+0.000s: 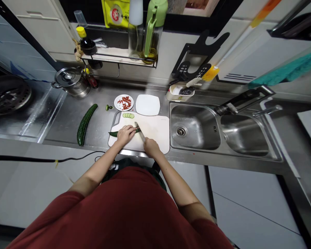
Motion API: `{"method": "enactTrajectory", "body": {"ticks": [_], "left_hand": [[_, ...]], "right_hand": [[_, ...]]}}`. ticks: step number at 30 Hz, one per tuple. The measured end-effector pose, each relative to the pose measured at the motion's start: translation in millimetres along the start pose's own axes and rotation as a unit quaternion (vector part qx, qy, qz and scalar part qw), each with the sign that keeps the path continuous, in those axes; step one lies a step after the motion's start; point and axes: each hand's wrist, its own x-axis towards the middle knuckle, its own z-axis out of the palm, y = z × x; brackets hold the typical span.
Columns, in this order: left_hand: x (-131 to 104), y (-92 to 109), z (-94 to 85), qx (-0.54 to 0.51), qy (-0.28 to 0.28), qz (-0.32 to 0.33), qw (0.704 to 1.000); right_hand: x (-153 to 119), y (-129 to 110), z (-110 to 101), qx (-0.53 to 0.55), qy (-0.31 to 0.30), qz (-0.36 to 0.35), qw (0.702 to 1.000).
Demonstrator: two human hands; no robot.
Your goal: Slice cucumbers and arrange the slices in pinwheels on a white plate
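Note:
On a white cutting board point(158, 133) lies a green cucumber point(113, 134), with my left hand point(126, 134) closed over it near its right end. My right hand point(151, 147) grips the handle of a knife point(140, 132), whose blade is at the cucumber's right end, close to my left fingertips. Several cucumber slices point(128, 115) lie in a row at the board's upper left. Behind the board are a white plate with chopped red pieces point(123, 102) and a bare white square plate point(147, 104). A whole cucumber point(86, 124) rests on the counter at left.
Small green end pieces point(109, 107) lie left of the red pieces' plate. A steel pot point(72, 82) and a red bottle point(91, 79) stand at the back left. The double sink point(195, 126) adjoins the board's right side. A rack point(119, 58) with bottles hangs above the counter.

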Motion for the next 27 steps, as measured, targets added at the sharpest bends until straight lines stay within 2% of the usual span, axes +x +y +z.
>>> {"method": "enactTrajectory", "body": {"ticks": [7,18,27], "left_hand": [[-0.2,1.1,-0.9,0.000,0.001,-0.003,1.000],[1.2,1.0,-1.9,0.001,-0.003,-0.004,1.000],[1.2,1.9,-2.7,0.002,-0.007,-0.006,1.000]], "right_hand": [[9.0,-5.7,1.9,-0.002,0.018,-0.003,1.000],[-3.3,1.3,5.2,-0.011,0.001,0.006,1.000],[8.6,-5.6,3.2,-0.005,0.008,0.004,1.000]]}}
